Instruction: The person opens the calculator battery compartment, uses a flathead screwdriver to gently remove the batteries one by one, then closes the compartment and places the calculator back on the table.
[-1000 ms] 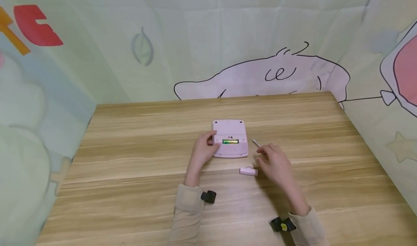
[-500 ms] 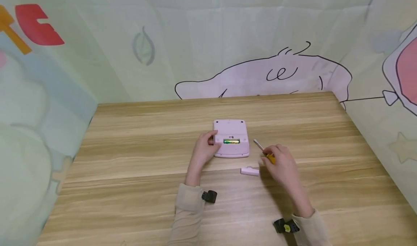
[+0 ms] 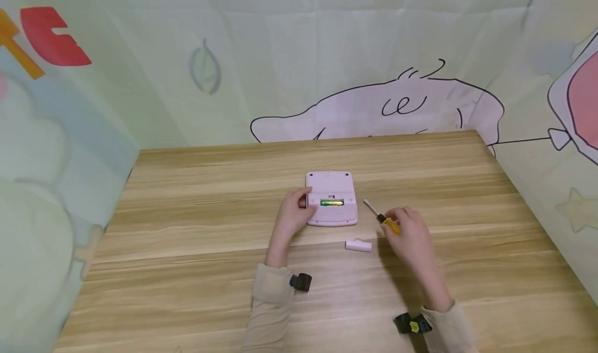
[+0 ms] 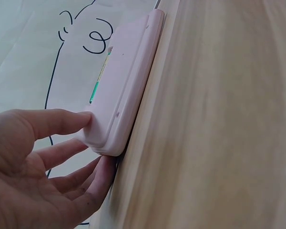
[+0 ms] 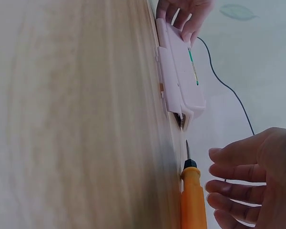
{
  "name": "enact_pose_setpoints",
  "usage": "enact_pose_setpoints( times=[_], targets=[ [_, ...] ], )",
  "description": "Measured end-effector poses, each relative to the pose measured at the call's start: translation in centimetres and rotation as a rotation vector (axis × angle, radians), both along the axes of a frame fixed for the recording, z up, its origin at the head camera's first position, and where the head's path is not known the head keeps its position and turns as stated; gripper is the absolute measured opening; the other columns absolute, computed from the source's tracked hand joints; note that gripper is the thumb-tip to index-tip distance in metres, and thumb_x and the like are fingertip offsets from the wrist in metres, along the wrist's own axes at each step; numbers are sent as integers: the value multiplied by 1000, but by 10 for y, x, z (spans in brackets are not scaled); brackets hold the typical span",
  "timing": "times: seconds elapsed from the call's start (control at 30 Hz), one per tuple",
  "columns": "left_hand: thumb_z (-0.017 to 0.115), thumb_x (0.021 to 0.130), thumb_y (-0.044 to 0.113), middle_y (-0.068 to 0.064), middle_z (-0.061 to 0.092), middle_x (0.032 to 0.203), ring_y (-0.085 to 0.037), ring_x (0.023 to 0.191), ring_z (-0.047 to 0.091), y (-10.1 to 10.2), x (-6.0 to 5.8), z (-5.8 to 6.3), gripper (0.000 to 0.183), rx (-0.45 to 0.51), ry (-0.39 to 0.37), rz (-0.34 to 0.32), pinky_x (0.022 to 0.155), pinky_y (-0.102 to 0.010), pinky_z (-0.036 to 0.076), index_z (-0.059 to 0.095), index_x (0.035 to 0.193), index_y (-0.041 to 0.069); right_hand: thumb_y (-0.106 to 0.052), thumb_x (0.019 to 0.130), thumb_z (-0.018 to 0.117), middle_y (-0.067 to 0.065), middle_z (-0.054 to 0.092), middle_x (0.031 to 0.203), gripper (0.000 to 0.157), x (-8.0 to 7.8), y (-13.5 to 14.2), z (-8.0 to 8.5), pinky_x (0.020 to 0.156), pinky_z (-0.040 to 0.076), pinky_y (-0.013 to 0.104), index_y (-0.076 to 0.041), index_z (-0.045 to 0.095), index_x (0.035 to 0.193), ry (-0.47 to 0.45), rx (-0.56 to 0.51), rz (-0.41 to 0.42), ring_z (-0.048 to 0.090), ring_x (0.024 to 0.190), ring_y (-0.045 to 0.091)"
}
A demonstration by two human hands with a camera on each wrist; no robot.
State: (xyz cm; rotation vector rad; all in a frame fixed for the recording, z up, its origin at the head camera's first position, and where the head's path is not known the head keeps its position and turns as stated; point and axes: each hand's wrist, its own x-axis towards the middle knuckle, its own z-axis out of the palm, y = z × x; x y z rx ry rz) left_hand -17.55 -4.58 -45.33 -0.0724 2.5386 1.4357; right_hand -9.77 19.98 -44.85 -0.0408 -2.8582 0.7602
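A pink calculator (image 3: 330, 184) lies face down on the table, with a green-and-gold battery (image 3: 332, 203) showing in its uncovered compartment. My left hand (image 3: 291, 215) grips its left side. In the left wrist view the thumb (image 4: 66, 121) presses on the back, while fingers reach the side edge and underneath. To the right, a screwdriver (image 3: 389, 224) with an orange handle and black collar rests on the table, its tip toward the calculator. Beside that handle is my right hand (image 3: 413, 241), holding nothing; the right wrist view shows its fingers (image 5: 236, 172) spread and apart from the screwdriver.
The pink battery cover (image 3: 358, 246) lies just in front of the calculator, left of my right hand. Wood-grain table (image 3: 201, 202) extends all around. A printed cloth backdrop (image 3: 280, 57) stands behind the table's far edge.
My right hand has let go of the screwdriver and drawn slightly back to the right, exposing the orange handle on the table. My left hand keeps its grip on the calculator.
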Motion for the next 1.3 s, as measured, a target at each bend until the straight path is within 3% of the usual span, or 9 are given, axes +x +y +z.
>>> enact_pose_setpoints(
  times=[0.97,1.3],
  targets=[
    [68,85,12,-15,56,122,-26,104,56,-1,1,-3,53,9,33,-13,89,-38,50,53,136,9,-21,83,72,17,62,97,30,-4,5,1,73,46,42,1,65,102,-189,56,-49,55,89,31],
    [68,85,12,-15,56,121,-25,104,56,-2,1,-2,52,18,31,-11,88,-37,51,54,136,10,-20,80,73,14,60,89,26,-7,7,-1,65,43,39,1,66,94,-163,62,-49,54,82,29]
  ],
)
